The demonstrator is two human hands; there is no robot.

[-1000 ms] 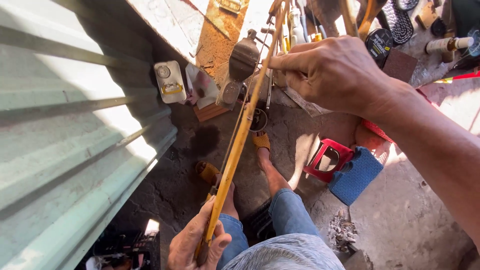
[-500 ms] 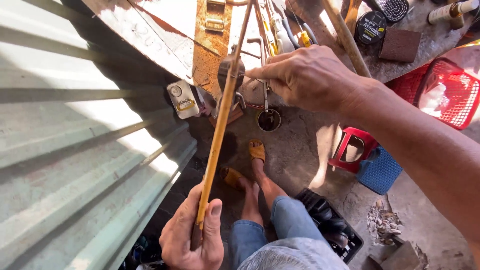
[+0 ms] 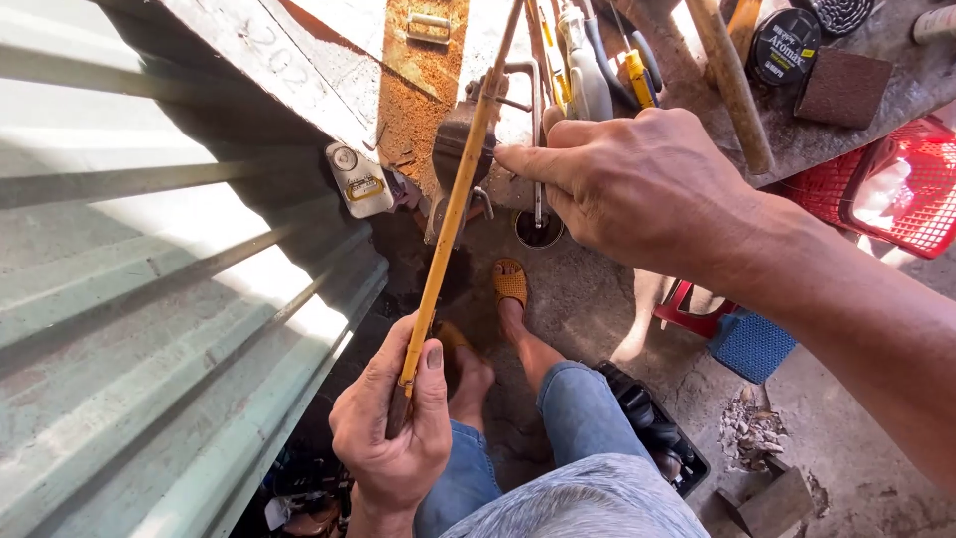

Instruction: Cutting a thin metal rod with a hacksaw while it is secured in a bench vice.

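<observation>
A long thin yellow stick [image 3: 453,214], like a bamboo strip, runs from the bottom centre up to a metal bench vise [image 3: 456,149] on the workbench edge. My left hand [image 3: 393,418] grips the stick's near end, thumb along it. My right hand [image 3: 627,184] reaches over the vise, fingers curled by the vise's steel handle bar [image 3: 538,149]; whether it grips the bar is unclear. Below, my legs in blue jeans and yellow sandals [image 3: 511,284] stand on the concrete floor.
Corrugated green metal sheeting [image 3: 149,329] fills the left side. The workbench [image 3: 856,110] holds a wooden handle [image 3: 732,85], a round black tin [image 3: 782,45], a brown block and several tools. A red basket [image 3: 906,189], a red-and-blue stool [image 3: 737,334] and a black box [image 3: 652,428] lie on the right.
The view has shifted downward and closer. My right hand has moved from the stick's upper part to the vise handle area. My left hand still holds the stick's lower end.
</observation>
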